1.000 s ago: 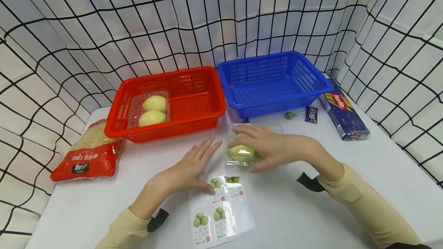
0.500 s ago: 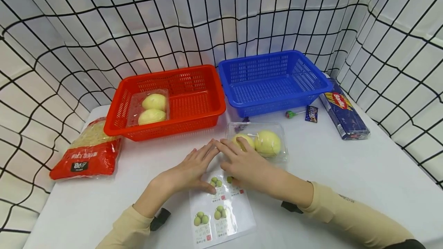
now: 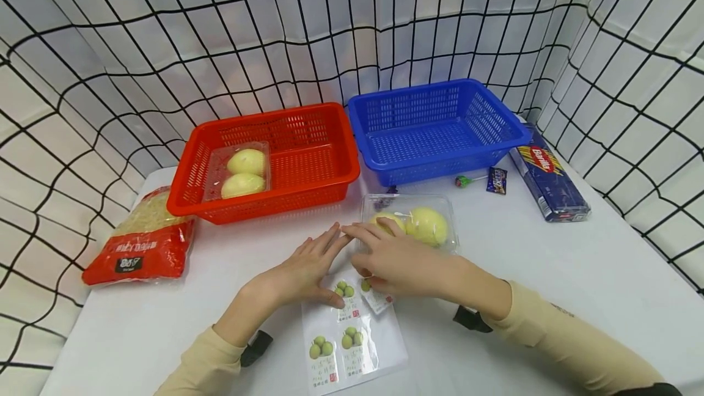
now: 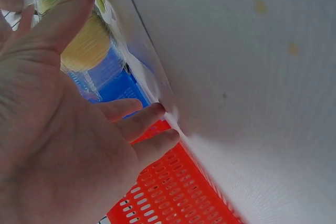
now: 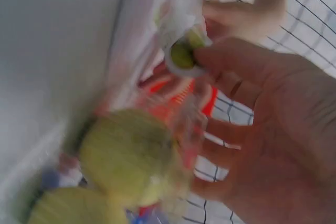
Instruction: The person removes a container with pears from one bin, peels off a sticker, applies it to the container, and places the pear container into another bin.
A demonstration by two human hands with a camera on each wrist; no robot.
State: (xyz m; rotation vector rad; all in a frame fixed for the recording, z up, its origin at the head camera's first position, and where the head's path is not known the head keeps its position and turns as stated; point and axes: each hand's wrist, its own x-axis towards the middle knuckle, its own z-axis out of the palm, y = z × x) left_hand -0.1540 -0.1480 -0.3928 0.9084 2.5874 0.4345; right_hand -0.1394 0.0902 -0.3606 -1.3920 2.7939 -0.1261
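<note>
A white sheet of fruit stickers [image 3: 385, 353] lies on the table, printed with green fruit and small red seals. My left hand [image 3: 299, 277] rests at its upper left with fingers extended and thumb over the sheet. My right hand [image 3: 409, 261] pinches the top right sticker [image 3: 379, 300] between thumb and index finger. That sticker [image 5: 184, 53] curls up in the right wrist view, tilted away from the sheet. Just beyond the right hand sits a clear plastic box [image 3: 453, 238] with two pale yellow-green fruits [image 3: 428, 227], partly covered by its fingers.
A red basket [image 3: 286, 199] at the back holds another clear box of fruit [image 3: 244, 185]. Beside it stands a blue basket [image 3: 440, 168]. A red food bag [image 3: 137, 249] lies left. A lollipop [image 3: 463, 181], a small dark packet [image 3: 497, 181] and a blue Barilla box [image 3: 550, 179] lie right.
My right hand has come from over the clear box down to the sheet and taken the top right sticker, whose corner now lifts and turns. The left hand stays in place.
</note>
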